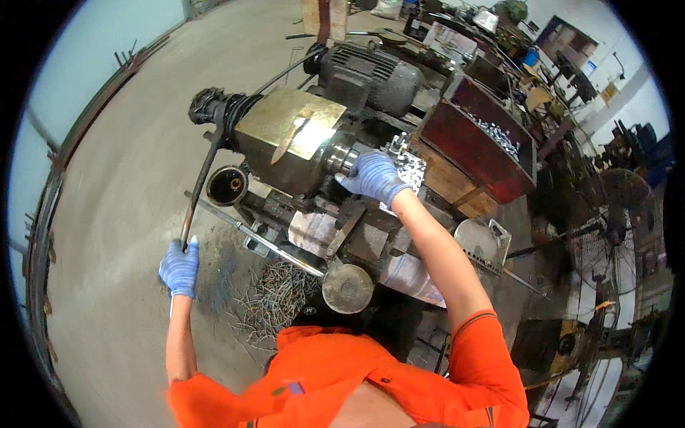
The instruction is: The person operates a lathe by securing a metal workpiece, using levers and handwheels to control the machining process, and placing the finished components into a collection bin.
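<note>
My left hand (180, 269), in a blue-striped knit glove, is closed around the lower end of a long dark lever (203, 187). The lever slants up to the far left end of a greasy machine (275, 153) with a brass-coloured top plate (289, 121). In a matching glove, my right hand (374, 177) is at the shiny round spindle nose (341, 158) on the machine's right side. Its fingers are bent toward the spindle; what they hold, if anything, is hidden. Small bright metal pieces (410, 170) lie just beyond that hand.
A dark red bin (464, 139) of small metal parts stands to the right on wood. An electric motor (371, 78) sits behind the machine. A metal rod (264, 242) and a round disc (347, 288) are nearer me. Wiry shavings (275, 303) cover some floor; a fan (617, 214) stands right.
</note>
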Tool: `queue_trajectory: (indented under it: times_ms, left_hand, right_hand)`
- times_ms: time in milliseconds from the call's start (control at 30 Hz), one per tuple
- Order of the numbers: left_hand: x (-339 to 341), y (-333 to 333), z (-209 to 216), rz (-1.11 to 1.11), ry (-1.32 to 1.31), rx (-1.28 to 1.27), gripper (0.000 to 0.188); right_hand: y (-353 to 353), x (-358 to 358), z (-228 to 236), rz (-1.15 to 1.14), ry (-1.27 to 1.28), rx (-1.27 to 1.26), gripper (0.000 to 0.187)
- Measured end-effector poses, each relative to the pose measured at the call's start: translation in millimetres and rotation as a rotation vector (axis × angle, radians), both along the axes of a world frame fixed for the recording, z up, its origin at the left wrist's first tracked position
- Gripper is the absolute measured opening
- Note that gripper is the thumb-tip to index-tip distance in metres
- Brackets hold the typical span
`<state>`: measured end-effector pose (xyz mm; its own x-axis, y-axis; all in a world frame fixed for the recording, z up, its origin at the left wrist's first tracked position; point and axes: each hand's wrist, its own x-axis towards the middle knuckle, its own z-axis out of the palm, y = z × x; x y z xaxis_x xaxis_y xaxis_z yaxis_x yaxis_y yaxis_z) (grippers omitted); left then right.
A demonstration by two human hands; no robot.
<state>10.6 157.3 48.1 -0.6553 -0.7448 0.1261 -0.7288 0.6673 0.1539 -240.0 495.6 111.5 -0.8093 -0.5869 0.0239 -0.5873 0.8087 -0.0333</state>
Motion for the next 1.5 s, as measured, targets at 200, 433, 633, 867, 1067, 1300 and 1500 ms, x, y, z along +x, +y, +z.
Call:
queue_trajectory:
  times_ms: [200,433,633,867,1067,1300,1500]
  left_hand:
    - [1,0,-8,-0.004,0.021,-0.016,0.04]
    - [2,1,-15,0.009,0.043,-0.115,0.039]
    - [-8,-2,-17,0.01,0.01,-0.164,0.038]
    - [9,-13,-29,-0.052,0.069,-0.166,0.04]
    - [-13,-12,-15,-0.181,0.109,-0.144,0.039]
    - [-80,56,67,-0.515,0.605,0.125,0.046]
    - [-147,110,87,-0.73,0.551,0.017,0.056]
  right_hand:
    - [2,4,8,0.0,-0.119,-0.045,0.05]
    - [-1,8,7,-0.026,-0.079,-0.028,0.045]
    - [7,0,-4,-0.05,0.028,-0.097,0.047]
    - [55,32,52,-0.153,0.094,-0.331,0.054]
    - [179,1,89,-0.341,0.256,-0.381,0.043]
    - [191,53,85,-0.311,0.604,-0.393,0.037]
    - [170,135,3,-0.304,0.277,-0.548,0.028]
